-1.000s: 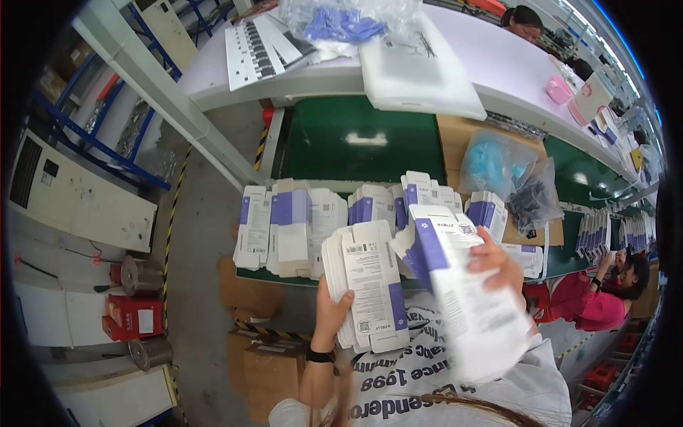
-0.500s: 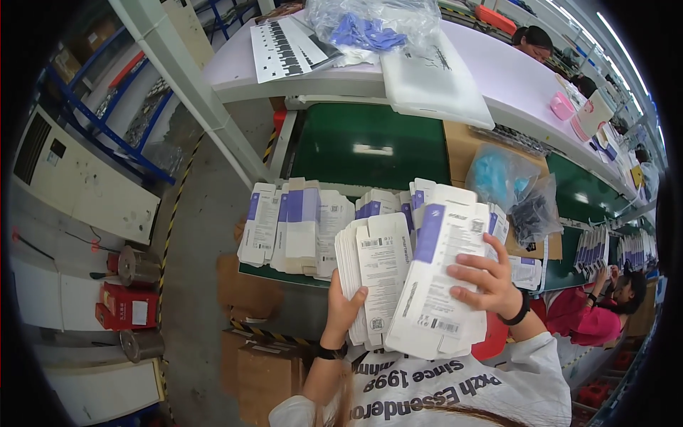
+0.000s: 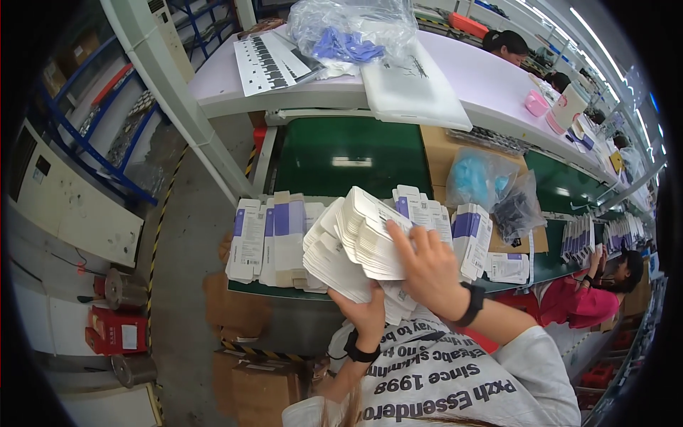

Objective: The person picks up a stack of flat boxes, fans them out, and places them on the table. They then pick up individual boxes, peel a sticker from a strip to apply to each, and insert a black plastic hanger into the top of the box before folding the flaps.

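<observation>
Before my chest I hold flattened white cartons in two fanned stacks. My left hand grips the lower carton stack from beneath, thumb along its near edge. Above and overlapping it is a second carton stack, tilted so its layered edges show. My right hand closes around this upper stack's right side, index finger lying along the top; its thumb is hidden. Just beyond, a row of white and purple cartons stands along the green work surface's near edge, continuing with more cartons on the right.
A green work surface lies ahead, below a pale shelf bearing plastic bags and blue gloves. Bags of blue items and dark items rest right. A co-worker in pink handles cartons at far right. Cardboard boxes stand lower left.
Both stacks have moved up and left, toward the row. The right-hand stack has turned over from its printed purple face and now overlaps the left-hand one. The view has shifted slightly.
</observation>
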A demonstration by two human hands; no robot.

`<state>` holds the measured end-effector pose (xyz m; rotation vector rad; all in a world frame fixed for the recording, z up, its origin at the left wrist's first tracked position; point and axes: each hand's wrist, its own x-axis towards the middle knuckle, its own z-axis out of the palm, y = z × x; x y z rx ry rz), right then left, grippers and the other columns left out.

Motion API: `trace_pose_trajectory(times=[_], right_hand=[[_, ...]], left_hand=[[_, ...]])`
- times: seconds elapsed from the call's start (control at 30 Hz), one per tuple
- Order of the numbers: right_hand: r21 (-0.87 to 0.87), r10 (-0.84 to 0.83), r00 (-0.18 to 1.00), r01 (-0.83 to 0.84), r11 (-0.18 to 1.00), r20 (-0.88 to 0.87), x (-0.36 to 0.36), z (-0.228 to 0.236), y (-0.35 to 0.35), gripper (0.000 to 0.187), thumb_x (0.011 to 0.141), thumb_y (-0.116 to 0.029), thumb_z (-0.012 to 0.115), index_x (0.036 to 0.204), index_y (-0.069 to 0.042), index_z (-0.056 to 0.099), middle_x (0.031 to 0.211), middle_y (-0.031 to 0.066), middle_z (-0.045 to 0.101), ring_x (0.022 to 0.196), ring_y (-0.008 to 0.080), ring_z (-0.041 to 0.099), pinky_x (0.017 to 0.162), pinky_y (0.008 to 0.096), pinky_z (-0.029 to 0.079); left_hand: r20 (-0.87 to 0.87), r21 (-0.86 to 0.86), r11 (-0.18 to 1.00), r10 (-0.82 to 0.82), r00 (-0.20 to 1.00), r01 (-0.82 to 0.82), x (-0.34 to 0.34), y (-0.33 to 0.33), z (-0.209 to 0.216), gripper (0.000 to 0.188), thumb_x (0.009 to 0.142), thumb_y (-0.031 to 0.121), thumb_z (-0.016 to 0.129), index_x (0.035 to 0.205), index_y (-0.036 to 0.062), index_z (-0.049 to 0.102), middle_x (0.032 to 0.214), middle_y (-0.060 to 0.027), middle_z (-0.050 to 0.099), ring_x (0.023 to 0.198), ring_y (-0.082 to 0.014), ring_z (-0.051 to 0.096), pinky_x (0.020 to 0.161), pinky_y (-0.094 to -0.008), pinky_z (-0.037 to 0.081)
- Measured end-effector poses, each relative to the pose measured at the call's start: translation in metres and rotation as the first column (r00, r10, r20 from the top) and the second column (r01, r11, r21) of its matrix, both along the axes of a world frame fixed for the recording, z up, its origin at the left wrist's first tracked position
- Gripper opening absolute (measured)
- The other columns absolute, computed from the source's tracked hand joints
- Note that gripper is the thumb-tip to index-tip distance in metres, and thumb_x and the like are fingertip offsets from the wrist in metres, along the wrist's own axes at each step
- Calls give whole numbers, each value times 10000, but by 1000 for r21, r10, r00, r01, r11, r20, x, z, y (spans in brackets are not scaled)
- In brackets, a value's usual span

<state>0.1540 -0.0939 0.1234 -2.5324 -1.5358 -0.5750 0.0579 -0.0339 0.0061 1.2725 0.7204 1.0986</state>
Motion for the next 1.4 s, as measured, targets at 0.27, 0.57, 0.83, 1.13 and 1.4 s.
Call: trace_pose_trajectory(times=[0.27, 0.57, 0.83, 1.13, 1.4], right_hand=[[-126, 57, 890, -128, 984, -453, -33, 27, -3, 763, 752, -161, 731, 1435, -43, 411, 1290, 245, 447, 980, 350, 580, 750, 361, 536], [-38, 188, 575, -357, 933, -796, 41, 34, -28, 899, 716, -281, 856, 1440, -45, 379, 1306, 213, 430, 1292, 374, 390, 1094, 425, 322], [26, 94, -536, 133, 991, -839, 21, -59, -75, 920, 697, -173, 876, 1441, -6, 361, 1334, 101, 546, 1228, 188, 513, 1055, 335, 407], [-113, 76, -682, 228, 967, -728, 24, -64, -86, 790, 788, -258, 814, 1423, -16, 411, 1350, 110, 550, 1221, 224, 544, 1038, 350, 433], [-95, -243, -229, -513, 853, -943, 63, 13, -13, 910, 677, -175, 901, 1404, -38, 372, 1278, 108, 585, 1203, 182, 540, 1024, 329, 438]], left_hand=[[71, -124, 989, -66, 995, 75, -13, -8, -21, 784, 768, -8, 733, 1383, -65, 250, 1347, -217, 476, 1231, -257, 504, 1039, -384, 402], [29, -105, 973, -203, 979, 205, -35, 12, -44, 760, 787, 73, 744, 1396, -55, 308, 1341, -174, 484, 1205, -228, 506, 1046, -352, 385], [45, -111, 861, -494, 868, 496, -36, -7, -29, 624, 911, 237, 506, 1413, -64, 288, 1324, -207, 513, 1152, -319, 564, 963, -386, 449], [-234, -38, 863, -497, 835, 503, -46, -28, -10, 666, 997, 458, 296, 1425, -52, 277, 1188, -319, 556, 934, -507, 604, 736, -511, 497], [261, -216, 761, -559, 787, 612, -97, 1, -16, 1086, 775, 618, 720, 1520, 23, 201, 1524, -182, 336, 1216, -319, 543, 979, -420, 457]])
